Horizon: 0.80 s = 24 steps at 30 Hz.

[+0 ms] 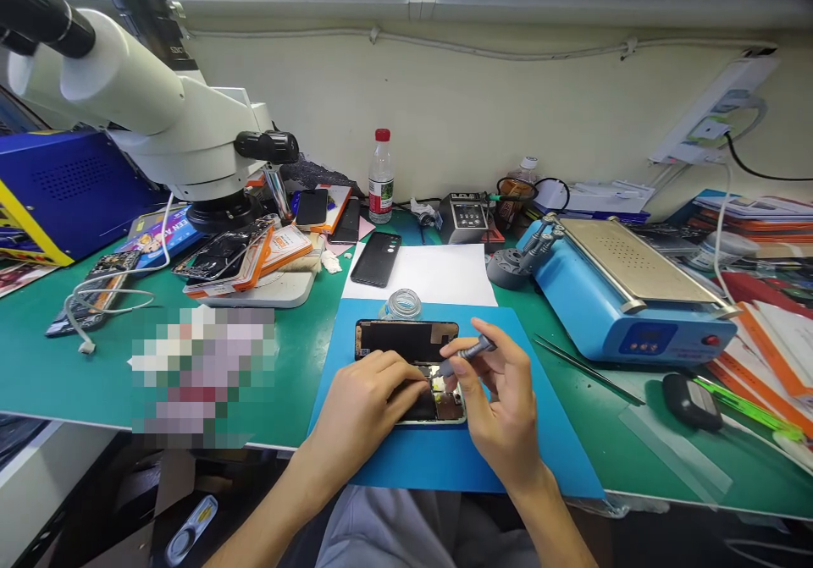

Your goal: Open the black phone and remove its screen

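An opened phone (450,409) lies on the blue mat (394,469), its inner parts showing. Its dark screen panel (400,339) is tilted up along the far side. My left hand (365,403) rests over the left part of the phone body, thumb and fingers closing on it near the middle; any small part under the fingertips is hidden. Between the thumb and fingers of my right hand (505,399) is a grey screwdriver (473,350), slanted, with its tip down at the phone's upper inside. A coiled clear-and-grey round item (404,304) sits just behind the panel.
A black phone back cover (376,259) lies on white paper (445,272). At left stand a microscope (171,136) and stacked phone parts (229,255). On the right are a screwdriver stand (511,268), a blue heating plate (610,314), tweezers (590,371) and a black case (692,401).
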Motion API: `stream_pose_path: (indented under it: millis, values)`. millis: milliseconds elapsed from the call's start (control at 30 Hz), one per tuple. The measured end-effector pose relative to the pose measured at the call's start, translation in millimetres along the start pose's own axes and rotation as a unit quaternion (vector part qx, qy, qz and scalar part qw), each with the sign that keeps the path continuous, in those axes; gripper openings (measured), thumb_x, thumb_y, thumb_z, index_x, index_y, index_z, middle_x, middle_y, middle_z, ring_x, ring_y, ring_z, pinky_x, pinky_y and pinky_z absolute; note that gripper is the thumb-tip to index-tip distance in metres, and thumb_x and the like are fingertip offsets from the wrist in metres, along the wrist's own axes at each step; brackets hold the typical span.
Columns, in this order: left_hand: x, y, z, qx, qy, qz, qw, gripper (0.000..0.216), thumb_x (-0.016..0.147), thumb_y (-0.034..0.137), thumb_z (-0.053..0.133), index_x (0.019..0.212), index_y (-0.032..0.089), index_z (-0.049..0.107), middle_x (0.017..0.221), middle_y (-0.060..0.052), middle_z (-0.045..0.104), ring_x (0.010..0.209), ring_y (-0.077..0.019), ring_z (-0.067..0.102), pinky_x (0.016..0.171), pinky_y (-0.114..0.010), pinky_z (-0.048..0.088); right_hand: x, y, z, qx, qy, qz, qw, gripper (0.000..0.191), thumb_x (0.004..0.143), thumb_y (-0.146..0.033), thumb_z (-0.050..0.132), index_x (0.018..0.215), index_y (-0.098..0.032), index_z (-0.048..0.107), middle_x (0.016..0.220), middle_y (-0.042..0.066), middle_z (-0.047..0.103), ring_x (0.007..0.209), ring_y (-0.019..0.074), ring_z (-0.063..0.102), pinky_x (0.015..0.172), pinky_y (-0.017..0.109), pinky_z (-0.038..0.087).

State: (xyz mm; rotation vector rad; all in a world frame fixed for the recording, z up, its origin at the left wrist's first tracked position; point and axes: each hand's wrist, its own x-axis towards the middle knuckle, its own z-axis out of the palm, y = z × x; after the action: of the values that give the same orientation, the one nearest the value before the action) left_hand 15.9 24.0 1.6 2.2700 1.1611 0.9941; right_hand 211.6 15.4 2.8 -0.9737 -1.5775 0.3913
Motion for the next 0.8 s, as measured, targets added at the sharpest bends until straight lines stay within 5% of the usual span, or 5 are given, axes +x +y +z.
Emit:
stream_pose_path:
  millis: [167, 300, 500, 800]
  values:
    - [-9.8, 2.2, -29.6, -0.043, 0.045, -0.066, 0.996, 0.014, 0.111, 0.024, 0.057, 0.103, 0.025, 0.069, 0.104, 0.0, 0.075, 0.096, -0.0187, 0.069, 0.084, -0.029, 0.048, 4.2, 0.0, -3.2, -0.039, 0.074, 0.004, 0.997, 0.049, 0.107, -0.017, 0.059, 0.153, -0.03, 0.046, 0.103, 0.001, 0.074, 0.076, 0.0132, 0.073, 0.066, 0.028, 0.066]
    - [-23.0, -8.6, -46.6, -0.043, 0.051, -0.133, 0.989, 0.022, 0.112, 0.032, 0.052, 0.099, 0.026, 0.068, 0.095, -0.001, 0.074, 0.087, -0.0205, 0.067, 0.076, -0.03, 0.048, 6.4, -7.8, 9.2, -0.099, 0.026, -0.034, 0.994, 0.053, 0.106, -0.016, 0.063, 0.155, -0.03, 0.046, 0.109, 0.003, 0.076, 0.087, 0.0167, 0.077, 0.077, 0.032, 0.069]
    - [-26.4, -23.2, -43.9, -0.133, 0.005, -0.178, 0.975, 0.033, 0.113, 0.038, 0.045, 0.091, 0.024, 0.065, 0.086, 0.0, 0.072, 0.081, -0.0193, 0.066, 0.075, -0.028, 0.048, 11.1, -12.9, 41.1, -0.109, -0.036, -0.042, 0.992, 0.051, 0.108, -0.017, 0.06, 0.156, -0.028, 0.046, 0.12, 0.007, 0.077, 0.097, 0.0196, 0.08, 0.084, 0.034, 0.07]
    - [-22.1, -23.3, -45.3, -0.206, -0.015, -0.228, 0.952, 0.039, 0.114, 0.047, 0.043, 0.087, 0.024, 0.059, 0.081, 0.002, 0.067, 0.076, -0.0168, 0.062, 0.072, -0.027, 0.045, 7.5, -7.4, 46.5, -0.101, -0.09, -0.025, 0.99, 0.055, 0.109, -0.015, 0.058, 0.159, -0.029, 0.041, 0.145, 0.01, 0.07, 0.116, 0.0221, 0.079, 0.084, 0.032, 0.071]
